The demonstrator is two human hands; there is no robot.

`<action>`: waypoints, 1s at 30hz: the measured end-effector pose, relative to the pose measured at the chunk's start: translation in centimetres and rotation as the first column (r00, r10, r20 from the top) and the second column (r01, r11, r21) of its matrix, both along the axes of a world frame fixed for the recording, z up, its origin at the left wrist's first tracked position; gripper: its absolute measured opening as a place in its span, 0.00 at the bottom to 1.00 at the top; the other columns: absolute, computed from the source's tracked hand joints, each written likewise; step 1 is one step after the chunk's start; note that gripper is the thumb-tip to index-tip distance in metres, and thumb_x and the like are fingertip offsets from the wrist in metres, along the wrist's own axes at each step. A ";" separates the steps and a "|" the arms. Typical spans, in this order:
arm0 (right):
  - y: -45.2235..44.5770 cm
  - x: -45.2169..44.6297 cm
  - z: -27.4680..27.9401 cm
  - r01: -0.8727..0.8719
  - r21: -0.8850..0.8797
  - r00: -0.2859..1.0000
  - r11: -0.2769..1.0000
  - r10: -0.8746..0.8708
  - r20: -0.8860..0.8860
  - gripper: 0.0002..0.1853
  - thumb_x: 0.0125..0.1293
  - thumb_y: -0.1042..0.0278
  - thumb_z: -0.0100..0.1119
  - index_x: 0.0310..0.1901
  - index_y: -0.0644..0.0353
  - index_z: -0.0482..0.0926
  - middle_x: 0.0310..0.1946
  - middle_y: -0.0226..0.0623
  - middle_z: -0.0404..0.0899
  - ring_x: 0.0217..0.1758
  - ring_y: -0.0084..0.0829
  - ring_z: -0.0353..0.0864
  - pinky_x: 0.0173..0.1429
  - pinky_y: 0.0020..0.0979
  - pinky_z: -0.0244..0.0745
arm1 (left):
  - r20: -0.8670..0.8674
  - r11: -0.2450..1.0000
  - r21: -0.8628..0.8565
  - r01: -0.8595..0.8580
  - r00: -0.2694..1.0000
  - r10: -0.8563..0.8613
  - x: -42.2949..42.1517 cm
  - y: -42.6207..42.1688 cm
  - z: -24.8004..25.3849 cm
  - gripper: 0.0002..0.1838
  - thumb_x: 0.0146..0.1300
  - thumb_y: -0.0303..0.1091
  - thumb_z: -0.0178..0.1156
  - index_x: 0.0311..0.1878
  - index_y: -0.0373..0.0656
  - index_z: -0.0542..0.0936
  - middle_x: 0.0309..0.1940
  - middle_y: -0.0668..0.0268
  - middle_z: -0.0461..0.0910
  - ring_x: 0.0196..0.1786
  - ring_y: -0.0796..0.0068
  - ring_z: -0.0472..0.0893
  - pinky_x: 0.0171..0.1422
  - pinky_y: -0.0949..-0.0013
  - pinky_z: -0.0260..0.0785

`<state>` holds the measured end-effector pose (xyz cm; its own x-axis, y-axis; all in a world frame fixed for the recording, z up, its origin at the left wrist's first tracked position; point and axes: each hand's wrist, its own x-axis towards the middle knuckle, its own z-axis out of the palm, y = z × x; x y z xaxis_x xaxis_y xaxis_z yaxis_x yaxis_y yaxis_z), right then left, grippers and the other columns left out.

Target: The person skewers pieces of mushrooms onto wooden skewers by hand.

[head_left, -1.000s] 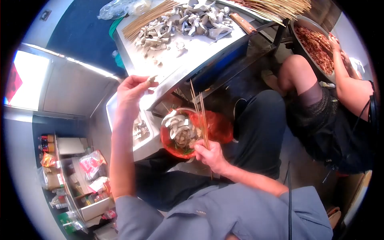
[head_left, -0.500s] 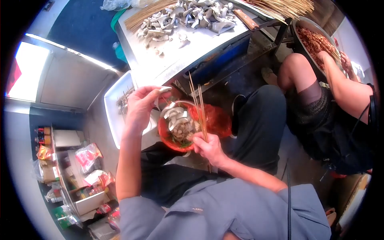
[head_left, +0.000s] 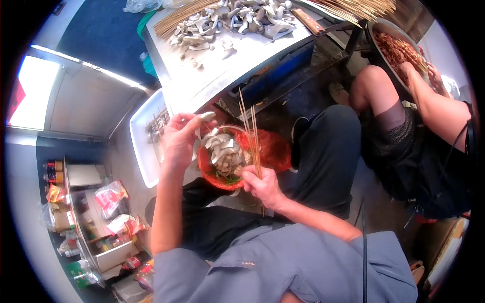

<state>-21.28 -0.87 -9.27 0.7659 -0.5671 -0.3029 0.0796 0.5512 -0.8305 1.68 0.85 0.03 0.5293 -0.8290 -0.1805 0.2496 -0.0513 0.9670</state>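
Note:
My left hand pinches a piece of mushroom above the left side of a red-lined bowl. Several thin wooden skewers stand upright in my right hand, whose fingers are wrapped round their lower part. Beneath and between my hands, the red bowl holds mushroom pieces and some green leaves. Grey mushroom pieces are heaped on the metal table beyond my hands.
A white tub with skewered pieces stands left of the bowl. A knife handle and loose skewers lie at the table's edge. At right, a co-worker's hands reach into a large pot of meat. Shelves stand lower left.
My left hand has come down from the table's edge towards the bowl with the mushroom piece. My right hand has hardly moved. The co-worker's hands have shifted at the pot.

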 end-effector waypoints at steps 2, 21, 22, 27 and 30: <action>0.2 0.0 0.1 0.019 0.025 1.000 1.000 -0.019 -0.011 0.11 0.68 0.63 0.53 0.35 0.62 0.80 0.18 0.25 0.74 0.20 0.16 0.69 0.25 0.22 0.64 | -0.009 1.000 0.007 -0.022 1.000 0.022 -0.9 0.1 -0.2 0.07 0.65 0.25 0.61 0.40 0.39 0.72 0.39 0.52 0.83 0.44 0.64 0.85 0.46 0.70 0.77; -0.2 0.4 0.4 0.006 0.107 0.999 0.994 -0.002 -0.040 0.10 0.68 0.64 0.55 0.33 0.61 0.79 0.18 0.24 0.73 0.20 0.15 0.68 0.26 0.22 0.64 | 0.604 0.996 -0.025 -0.091 0.792 0.087 3.9 -6.9 4.8 0.06 0.65 0.27 0.58 0.42 0.34 0.78 0.39 0.59 0.83 0.36 0.75 0.82 0.40 0.73 0.74; -0.2 0.3 0.4 -0.009 0.145 0.999 0.989 0.014 -0.037 0.10 0.68 0.64 0.55 0.34 0.61 0.80 0.19 0.24 0.74 0.22 0.15 0.69 0.27 0.22 0.65 | 0.657 0.994 -0.019 -0.111 0.748 0.097 5.0 -8.3 5.1 0.07 0.65 0.28 0.58 0.42 0.35 0.79 0.38 0.61 0.83 0.35 0.76 0.82 0.38 0.74 0.73; -0.4 0.4 0.4 -0.004 0.134 0.999 0.991 0.011 -0.051 0.10 0.68 0.63 0.55 0.35 0.61 0.80 0.20 0.24 0.75 0.26 0.15 0.72 0.33 0.22 0.68 | 0.845 0.989 -0.007 -0.146 0.528 0.084 9.8 -15.6 5.5 0.08 0.64 0.30 0.60 0.41 0.35 0.82 0.30 0.67 0.81 0.29 0.81 0.79 0.34 0.76 0.70; -0.4 0.5 0.7 -0.022 0.163 0.999 0.986 0.027 -0.025 0.11 0.67 0.63 0.55 0.33 0.62 0.80 0.20 0.23 0.74 0.26 0.15 0.72 0.34 0.22 0.70 | 0.980 0.989 -0.049 -0.139 0.185 0.075 11.5 -19.4 5.1 0.11 0.60 0.32 0.60 0.42 0.37 0.83 0.29 0.65 0.83 0.30 0.78 0.79 0.38 0.74 0.71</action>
